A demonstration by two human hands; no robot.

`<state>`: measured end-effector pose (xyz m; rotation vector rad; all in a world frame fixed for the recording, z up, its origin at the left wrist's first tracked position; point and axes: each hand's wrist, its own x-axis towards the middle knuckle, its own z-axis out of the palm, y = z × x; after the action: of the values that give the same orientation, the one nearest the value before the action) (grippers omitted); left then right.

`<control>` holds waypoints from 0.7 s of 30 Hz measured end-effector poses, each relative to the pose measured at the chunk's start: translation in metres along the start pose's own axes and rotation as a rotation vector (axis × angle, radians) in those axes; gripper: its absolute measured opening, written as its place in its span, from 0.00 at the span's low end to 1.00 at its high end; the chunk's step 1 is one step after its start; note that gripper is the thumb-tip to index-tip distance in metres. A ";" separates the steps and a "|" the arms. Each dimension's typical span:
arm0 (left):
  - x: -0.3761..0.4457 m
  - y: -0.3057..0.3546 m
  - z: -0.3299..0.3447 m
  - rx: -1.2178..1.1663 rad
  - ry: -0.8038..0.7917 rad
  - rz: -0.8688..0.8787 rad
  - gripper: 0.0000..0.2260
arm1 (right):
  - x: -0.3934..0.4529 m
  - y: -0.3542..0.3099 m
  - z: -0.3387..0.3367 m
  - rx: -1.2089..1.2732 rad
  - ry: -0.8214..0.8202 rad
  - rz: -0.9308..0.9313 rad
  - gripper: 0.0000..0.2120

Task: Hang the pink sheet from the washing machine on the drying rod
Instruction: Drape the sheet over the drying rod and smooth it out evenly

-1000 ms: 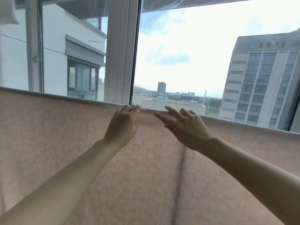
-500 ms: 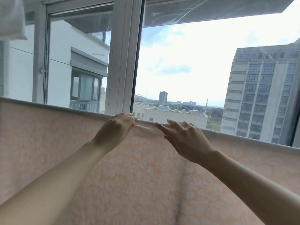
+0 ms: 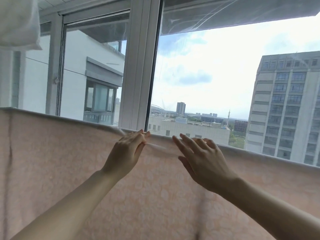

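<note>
Pink sheet [image 3: 69,170] with a pale floral print, draped over a horizontal rod and hanging down across the whole lower part of the view, top fold running from the left edge to the right edge; rod itself hidden under the fold. Left hand [image 3: 126,151] at the top edge near the middle, fingers curled, thumb and fingertips pinching a small ridge of cloth just below the fold, a taut crease running from that pinch toward the right. Right hand [image 3: 202,160] just beside it, apart from the left, fingers straight and slightly spread, tips laid over the top of the fold, thumb stretched out against the cloth lower down; nothing gripped. Both forearms bare, reaching up from the bottom corners. Faint vertical crease in the sheet below the right wrist. Behind the sheet, a window [image 3: 225,75] with a white frame post [image 3: 138,75] just above the left hand. Through the glass, a grey tower block [image 3: 285,110] on the right, low buildings and a distant skyline, cloudy sky. White cloth [image 3: 17,21] hanging in the upper left corner.
</note>
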<state>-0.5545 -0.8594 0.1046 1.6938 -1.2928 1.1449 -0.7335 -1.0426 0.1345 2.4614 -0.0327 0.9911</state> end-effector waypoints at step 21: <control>-0.005 -0.025 -0.005 0.229 0.242 0.080 0.06 | 0.092 -0.069 0.033 -0.022 0.026 -0.082 0.27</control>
<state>-0.5323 -0.8474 0.1011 1.6129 -1.1205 1.5434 -0.6309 -0.9819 0.1456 2.4096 0.0652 0.9822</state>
